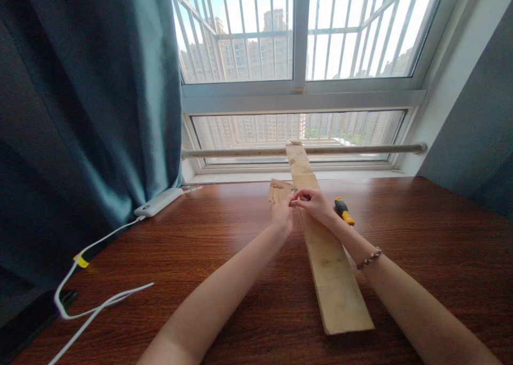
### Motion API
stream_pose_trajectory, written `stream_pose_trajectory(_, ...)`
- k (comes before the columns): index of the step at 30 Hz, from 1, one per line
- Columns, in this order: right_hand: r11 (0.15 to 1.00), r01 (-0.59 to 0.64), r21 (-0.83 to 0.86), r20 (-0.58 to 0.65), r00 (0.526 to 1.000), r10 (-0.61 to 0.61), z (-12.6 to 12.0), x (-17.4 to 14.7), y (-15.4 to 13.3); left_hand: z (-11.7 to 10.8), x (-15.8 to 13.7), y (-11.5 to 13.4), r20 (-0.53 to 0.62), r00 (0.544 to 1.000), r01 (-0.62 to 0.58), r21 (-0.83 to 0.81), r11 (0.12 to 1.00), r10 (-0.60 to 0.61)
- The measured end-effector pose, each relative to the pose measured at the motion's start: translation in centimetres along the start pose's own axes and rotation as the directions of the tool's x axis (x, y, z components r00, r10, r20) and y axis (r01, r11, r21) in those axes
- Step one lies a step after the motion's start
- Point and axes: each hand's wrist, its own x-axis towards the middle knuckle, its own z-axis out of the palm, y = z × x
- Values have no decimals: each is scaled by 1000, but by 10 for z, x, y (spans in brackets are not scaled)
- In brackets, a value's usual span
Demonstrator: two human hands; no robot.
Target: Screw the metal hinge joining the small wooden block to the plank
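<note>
Reddish-brown wood makes the table (260, 311), and over it both bare hands meet at one spot just left of a long tan board (336, 279). The left hand (281, 212) appears closed on a small board (276, 188), its fingers partly hiding the lower edge. The right hand (315, 204) reaches across the long board, thumb and fingertips drawn together at a small metal piece (294, 191) beside the small board's right edge; whether they pinch that piece or only touch it, I cannot tell.

As far as can be judged, the handwork is partway along. Metal piece and small board are together at the fingertips, but whether one is fixed to the other is too small to make out, so that seems the part left to settle. The small board looks separate from the long one, and the screwdriver (343, 211) lies unheld on the table, to the right of the long board.

I can make out no container, nor anything held in one. Well to the left, beside the curtain (88, 87), lies a white plastic block (160, 202) with a white cable (80, 329) plugged into its near end.
</note>
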Motion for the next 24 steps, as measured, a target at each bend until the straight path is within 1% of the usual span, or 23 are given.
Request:
stream_pose_trajectory(4,1000,4,28,-49,999,-3,0,-1,2,2,-2,1,14,1000,-10,-40,999,11)
stream_pose_trajectory(8,998,54,-33,-31,998,-55,3,-3,2,-1,3,-1,3,999,-36,-27,999,36)
stream_pose_trajectory(10,996,77,-52,-41,996,-79,3,-3,2,-2,5,-2,1,999,-53,-23,998,53)
stream_pose_trajectory(14,1000,15,8,-108,994,-14,4,-1,4,-3,6,-4,3,997,-78,-8,997,78)
stream_pose_trajectory(16,1000,8,28,-95,996,-5,4,-1,3,-3,6,-3,-3,996,-88,4,996,88)
stream_pose_trajectory(18,999,42,24,-72,997,-40,5,-1,-2,-3,6,-3,-7,995,-103,2,995,103)
stream_pose_trajectory(20,998,57,35,-77,996,-54,6,-2,-8,-2,5,-2,-9,994,-109,-6,994,109)
stream_pose_trajectory(22,993,1,119,-113,993,13,6,-3,-16,-1,3,-1,-16,995,-100,-7,995,100)
stream_pose_trajectory(24,953,-73,294,-139,983,119,4,-2,-23,0,3,0,-52,996,-76,3,997,77)
